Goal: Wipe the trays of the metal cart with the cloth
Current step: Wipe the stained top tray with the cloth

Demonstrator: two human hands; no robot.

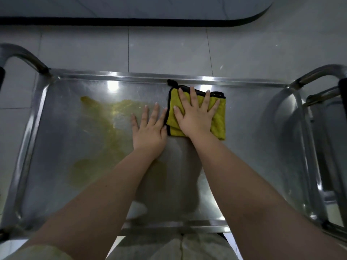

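Press the cloth (216,117) flat under the right hand (195,117) – fingers spread, gripping nothing – and sweep left across the yellow smear (105,117) (left hand (148,126) open on the tray (75,147)).

You have open steel right of the folded yellow, black-edged cloth (218,121), out to the raised rim of the shiny steel tray (244,82). Leftward, your flat left hand (148,128) lies just beside the cloth, between it and the yellow-green smear (105,117). At both ends curved steel handles (24,53) rise above the rim.
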